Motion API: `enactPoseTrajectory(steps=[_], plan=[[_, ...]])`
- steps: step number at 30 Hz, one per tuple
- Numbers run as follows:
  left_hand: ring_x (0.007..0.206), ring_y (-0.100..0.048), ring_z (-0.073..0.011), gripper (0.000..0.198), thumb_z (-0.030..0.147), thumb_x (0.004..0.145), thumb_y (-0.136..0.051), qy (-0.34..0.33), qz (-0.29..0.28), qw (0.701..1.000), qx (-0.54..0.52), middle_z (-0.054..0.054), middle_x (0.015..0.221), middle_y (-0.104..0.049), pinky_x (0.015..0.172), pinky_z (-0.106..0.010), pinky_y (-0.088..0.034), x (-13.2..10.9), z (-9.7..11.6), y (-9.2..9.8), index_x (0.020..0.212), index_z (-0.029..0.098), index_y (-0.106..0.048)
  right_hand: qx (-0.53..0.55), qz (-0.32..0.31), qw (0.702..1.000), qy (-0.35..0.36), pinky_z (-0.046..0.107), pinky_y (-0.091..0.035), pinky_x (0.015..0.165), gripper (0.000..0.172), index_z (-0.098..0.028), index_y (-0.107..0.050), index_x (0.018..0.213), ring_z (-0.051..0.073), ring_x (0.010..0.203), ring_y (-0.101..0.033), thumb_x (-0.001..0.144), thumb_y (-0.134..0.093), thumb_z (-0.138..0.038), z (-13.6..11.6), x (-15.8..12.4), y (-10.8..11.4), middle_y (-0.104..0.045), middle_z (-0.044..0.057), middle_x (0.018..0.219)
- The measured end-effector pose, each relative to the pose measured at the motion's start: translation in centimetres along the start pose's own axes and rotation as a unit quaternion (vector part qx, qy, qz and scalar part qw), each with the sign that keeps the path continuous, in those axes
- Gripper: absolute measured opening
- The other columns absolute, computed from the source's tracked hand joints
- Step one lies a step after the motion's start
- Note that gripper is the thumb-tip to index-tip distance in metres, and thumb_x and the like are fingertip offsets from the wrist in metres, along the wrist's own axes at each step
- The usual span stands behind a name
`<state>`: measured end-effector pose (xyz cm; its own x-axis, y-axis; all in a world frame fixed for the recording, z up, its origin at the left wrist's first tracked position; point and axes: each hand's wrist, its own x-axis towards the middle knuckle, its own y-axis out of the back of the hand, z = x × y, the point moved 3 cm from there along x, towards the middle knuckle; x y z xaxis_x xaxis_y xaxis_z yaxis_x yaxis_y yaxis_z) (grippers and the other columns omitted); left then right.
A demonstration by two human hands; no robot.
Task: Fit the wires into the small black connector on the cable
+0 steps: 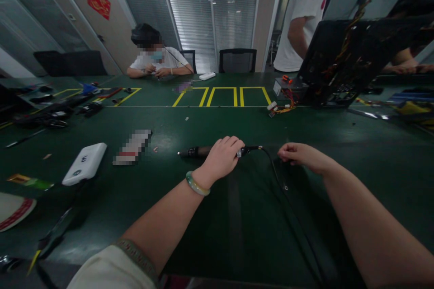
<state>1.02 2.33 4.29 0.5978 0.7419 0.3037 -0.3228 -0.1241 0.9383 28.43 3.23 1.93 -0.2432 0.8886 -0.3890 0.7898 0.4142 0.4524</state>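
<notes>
My left hand (222, 159) is closed around the black handle of what looks like a soldering iron (200, 151), with a jade-looking bangle (197, 184) on that wrist. The iron lies roughly level just above the middle of the frame, its tip end pointing left. My right hand (300, 153) is empty, with the fingers loosely curled, and sits just right of the black cord (271, 167) that runs from the back of the handle and down toward the bottom of the frame.

The iron should be light and stiff, but the cord may drag a bit at the back end. The safest place to hold it is the grip, well back from the tip. I can't tell from here if it's hot.

Everything's on a dark green mat (233, 235). To the left are a white power bank (84, 164) and a blurred package (132, 146). Upper right, colored wires (285, 101) spill out by a black open electronics unit (352, 61). Further up, yellow tape outlines (222, 97) mark the mat, and past them a co-worker (158, 61) has both hands together at the table edge.
</notes>
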Motion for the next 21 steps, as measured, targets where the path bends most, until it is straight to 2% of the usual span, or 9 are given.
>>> enactPoseTrajectory(steps=[3,6,8,10,12,16,18,21], plan=[[0.108,-0.052,-0.0212,0.031,0.014,0.088,-0.057,0.000,-0.004,1.000,-0.005,-0.003,0.119,-0.054,0.091,-0.037,-0.044,0.0,-0.8,-0.5,0.117,0.023,-0.050,-0.087,0.041,0.994,-0.051,0.026,-0.050,0.059,0.042,-0.016,-0.063,0.099,0.018,0.076,-0.064,0.085,-0.057,-0.055,0.3,0.7,-0.1,-0.069,0.009,0.092],[0.110,-0.051,-0.0208,0.036,0.017,0.087,-0.063,0.002,-0.005,1.000,-0.008,-0.002,0.121,-0.054,0.093,-0.037,-0.043,0.0,-1.0,-1.0,0.119,0.024,-0.050,-0.138,0.054,0.987,-0.060,0.028,-0.048,0.053,0.056,-0.017,-0.063,0.097,0.019,0.067,-0.065,0.089,-0.041,-0.066,-1.1,-0.3,-0.9,-0.070,0.010,0.088],[0.109,-0.051,-0.0209,0.037,0.017,0.086,-0.065,0.005,-0.001,1.000,-0.003,-0.002,0.121,-0.054,0.092,-0.036,-0.043,0.0,-0.9,-1.2,0.119,0.023,-0.050,-0.219,0.032,0.973,-0.062,0.030,-0.046,0.051,0.062,-0.019,-0.065,0.092,0.022,0.065,-0.066,0.083,-0.042,-0.076,-2.3,-1.6,-2.0,-0.070,0.009,0.082],[0.108,-0.051,-0.0211,0.036,0.018,0.086,-0.066,0.006,0.002,1.000,0.002,-0.002,0.119,-0.055,0.090,-0.036,-0.042,0.0,-0.8,-1.3,0.118,0.023,-0.050,-0.314,0.015,0.948,-0.049,0.031,-0.044,0.053,0.061,-0.020,-0.066,0.086,0.026,0.069,-0.066,0.071,-0.057,-0.078,-3.3,-2.8,-3.4,-0.070,0.008,0.079],[0.107,-0.051,-0.0217,0.035,0.019,0.086,-0.066,0.006,0.006,1.000,0.006,-0.003,0.118,-0.055,0.089,-0.037,-0.042,0.0,-0.8,-1.2,0.118,0.023,-0.050,-0.377,0.015,0.925,-0.028,0.032,-0.044,0.055,0.055,-0.020,-0.066,0.085,0.028,0.075,-0.066,0.064,-0.069,-0.071,-4.0,-3.5,-4.9,-0.070,0.010,0.083],[0.107,-0.051,-0.0222,0.035,0.021,0.087,-0.066,0.012,0.008,1.000,0.011,-0.003,0.118,-0.054,0.088,-0.037,-0.042,0.0,-0.7,-1.1,0.118,0.023,-0.050,-0.414,0.017,0.910,-0.003,0.033,-0.045,0.063,0.027,-0.017,-0.068,0.085,0.027,0.078,-0.066,0.077,-0.068,-0.044,-4.8,-3.5,-6.8,-0.070,0.011,0.086],[0.108,-0.050,-0.0221,0.037,0.022,0.087,-0.066,0.020,0.016,1.000,0.013,-0.003,0.119,-0.053,0.089,-0.037,-0.042,0.0,-0.7,-1.0,0.120,0.024,-0.049,-0.411,0.018,0.912,-0.001,0.032,-0.045,0.064,0.019,-0.018,-0.070,0.083,0.026,0.077,-0.066,0.082,-0.062,-0.035,-5.1,-3.4,-6.7,-0.070,0.011,0.086],[0.109,-0.049,-0.0226,0.039,0.023,0.087,-0.066,0.027,0.027,0.999,0.012,-0.004,0.120,-0.053,0.090,-0.038,-0.042,0.0,-0.7,-0.8,0.122,0.024,-0.048,-0.402,0.036,0.915,0.005,0.032,-0.044,0.063,0.025,-0.021,-0.074,0.079,0.024,0.075,-0.065,0.086,-0.056,-0.037,-5.4,-3.5,-5.3,-0.070,0.010,0.088]])
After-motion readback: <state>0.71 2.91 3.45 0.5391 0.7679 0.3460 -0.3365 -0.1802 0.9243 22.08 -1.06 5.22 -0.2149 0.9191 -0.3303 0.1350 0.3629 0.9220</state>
